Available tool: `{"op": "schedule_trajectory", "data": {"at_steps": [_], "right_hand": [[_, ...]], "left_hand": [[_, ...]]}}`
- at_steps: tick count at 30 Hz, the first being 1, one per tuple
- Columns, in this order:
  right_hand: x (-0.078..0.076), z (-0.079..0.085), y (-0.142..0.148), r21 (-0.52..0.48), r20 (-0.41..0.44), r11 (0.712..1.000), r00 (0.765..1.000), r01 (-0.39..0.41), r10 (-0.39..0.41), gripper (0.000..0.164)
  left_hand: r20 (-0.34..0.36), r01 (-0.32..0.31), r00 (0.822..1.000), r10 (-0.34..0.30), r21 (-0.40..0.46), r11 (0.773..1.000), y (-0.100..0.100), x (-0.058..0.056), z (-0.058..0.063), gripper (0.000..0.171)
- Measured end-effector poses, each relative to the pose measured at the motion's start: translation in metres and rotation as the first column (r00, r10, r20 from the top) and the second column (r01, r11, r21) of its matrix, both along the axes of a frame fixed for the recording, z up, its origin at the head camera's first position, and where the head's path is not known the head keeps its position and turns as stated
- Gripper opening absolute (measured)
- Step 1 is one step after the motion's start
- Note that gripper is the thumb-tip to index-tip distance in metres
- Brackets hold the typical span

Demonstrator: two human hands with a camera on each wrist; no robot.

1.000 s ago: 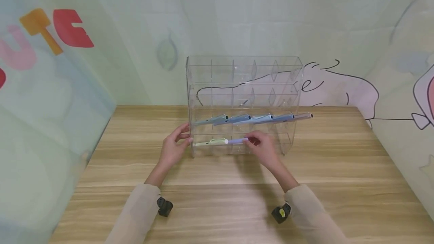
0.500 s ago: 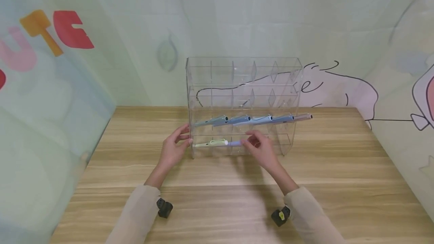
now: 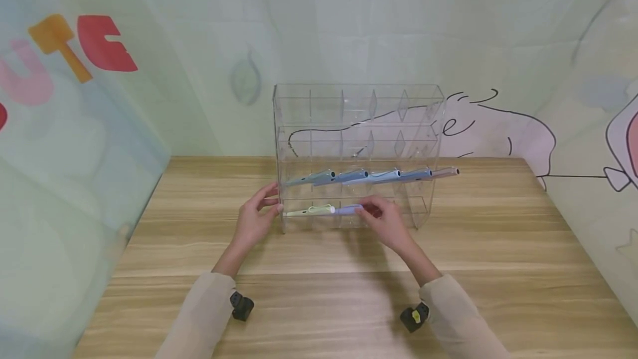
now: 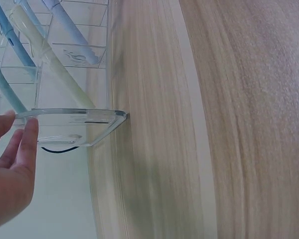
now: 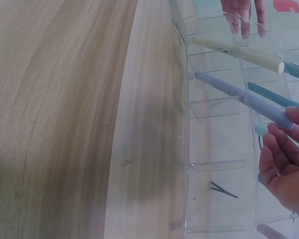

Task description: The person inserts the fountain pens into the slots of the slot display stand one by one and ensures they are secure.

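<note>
A clear acrylic pen rack (image 3: pixel 359 85) with divided tiers stands upright on the table. My left hand (image 3: pixel 254 220) grips its left side panel between thumb and fingers; the left wrist view shows the fingertips at the panel's edge. With thumb and fingertips, my right hand (image 3: pixel 391 226) pinches the upper end of a lavender pen (image 3: pixel 346 210). In the right wrist view the pen (image 5: pixel 241 97) slants within a lowest-tier compartment, its lower end down by the rack's front base. Beside it, a pale yellow-green pen (image 3: pixel 319 210) lies in the leftmost compartment.
In the tier above, several pens lean in a row: a teal one (image 3: pixel 319 177), blue ones (image 3: pixel 416 174) and a pinkish-brown one (image 3: pixel 445 172) at the right end. The wooden table (image 3: pixel 319 303) extends in front. A printed cloth backdrop (image 3: pixel 209 43) hangs behind the rack.
The lavender pen has sunk slightly in the lowest tier, and my right hand's fingers have shifted a little on its upper end. My left hand stays on the rack's side.
</note>
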State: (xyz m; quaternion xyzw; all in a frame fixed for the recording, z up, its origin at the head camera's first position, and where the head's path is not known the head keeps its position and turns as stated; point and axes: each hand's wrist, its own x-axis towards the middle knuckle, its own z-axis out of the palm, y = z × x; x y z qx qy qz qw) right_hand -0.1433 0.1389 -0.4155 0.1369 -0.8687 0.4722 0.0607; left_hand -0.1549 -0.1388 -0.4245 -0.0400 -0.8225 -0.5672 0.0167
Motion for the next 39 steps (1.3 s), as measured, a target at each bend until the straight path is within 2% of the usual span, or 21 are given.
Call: {"op": "schedule_trajectory", "data": {"at_steps": [14, 25, 31, 35, 39], "right_hand": [[-0.001, 0.001, 0.002, -0.015, -0.043, 0.997, 0.996, -0.074, 0.073, 0.014], [0.000, 0.000, 0.003, -0.021, -0.020, 0.998, 0.998, -0.064, 0.063, 0.019], [0.000, 0.003, 0.015, -0.017, 0.020, 0.997, 0.997, -0.079, 0.079, 0.025], [-0.001, 0.010, 0.034, -0.006, 0.020, 0.998, 0.998, -0.068, 0.068, 0.027], [0.000, 0.015, 0.060, 0.078, -0.063, 0.996, 0.997, -0.038, 0.043, 0.026]], "left_hand": [[-0.018, 0.000, 1.000, 0.000, 0.013, 1.000, 0.000, 0.001, 0.001, 0.052], [-0.019, 0.004, 1.000, -0.004, -0.005, 1.000, 0.000, 0.001, -0.001, 0.051], [-0.027, 0.034, 0.999, -0.034, -0.025, 0.999, 0.000, 0.001, 0.001, 0.049], [-0.045, 0.072, 0.996, -0.076, -0.075, 0.995, -0.006, 0.004, 0.002, 0.046], [-0.079, 0.106, 0.989, -0.124, -0.200, 0.974, -0.016, 0.008, 0.005, 0.048]]}}
